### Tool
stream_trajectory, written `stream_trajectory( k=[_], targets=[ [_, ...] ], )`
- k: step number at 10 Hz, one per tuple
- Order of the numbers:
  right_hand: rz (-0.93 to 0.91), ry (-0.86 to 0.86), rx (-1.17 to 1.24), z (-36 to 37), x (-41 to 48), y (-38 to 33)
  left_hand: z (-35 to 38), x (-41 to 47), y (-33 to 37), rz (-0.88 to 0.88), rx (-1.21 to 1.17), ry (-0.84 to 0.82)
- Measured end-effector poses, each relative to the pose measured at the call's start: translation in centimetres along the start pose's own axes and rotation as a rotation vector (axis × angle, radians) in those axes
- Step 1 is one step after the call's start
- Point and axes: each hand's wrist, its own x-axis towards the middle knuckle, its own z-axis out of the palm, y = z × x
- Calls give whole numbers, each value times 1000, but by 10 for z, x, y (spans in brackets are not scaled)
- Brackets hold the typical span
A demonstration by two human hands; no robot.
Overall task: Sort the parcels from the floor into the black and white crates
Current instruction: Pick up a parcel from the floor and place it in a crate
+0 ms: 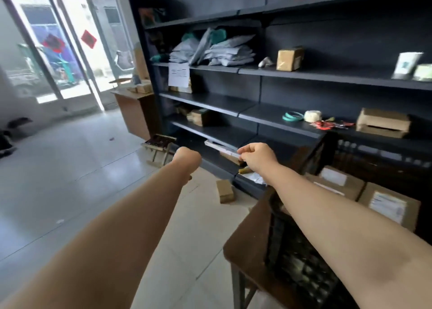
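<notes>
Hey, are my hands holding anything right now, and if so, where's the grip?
Left hand: closed fist, nothing visible in it. Right hand: fingers pinched, but whether they grip anything cannot be told.

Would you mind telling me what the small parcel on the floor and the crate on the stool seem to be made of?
The small parcel looks like brown cardboard with a matte finish: flat faces and square edges. The black crate on the stool seems to be moulded plastic with a slight sheen, judging by its lattice wall, though blur leaves that open.

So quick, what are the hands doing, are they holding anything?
Left hand: closed in a fist, nothing visible in it.
Right hand: fingers curled shut, apparently empty; the view is blurry, so a small item cannot be ruled out.
</notes>
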Motion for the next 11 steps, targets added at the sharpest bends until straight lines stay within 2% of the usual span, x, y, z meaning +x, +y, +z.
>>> stream_trajectory(
  k=[2, 4, 7, 9, 11],
  targets=[
    [-14, -92, -199, 88, 18, -17, -63, 42, -50, -103, 53, 51],
    [49, -101, -279, 128, 51, -10, -67, 86, -79, -94, 193, -13],
    [260, -82, -205, 170, 139, 24, -45, 178, -76, -51, 373, -196],
    [294, -134, -187, 210, 190, 17, -54, 241, -68, -51, 416, -233],
    [364, -86, -191, 221, 224, 21, -54, 297, -66, 9, 527, -311]
  ],
)
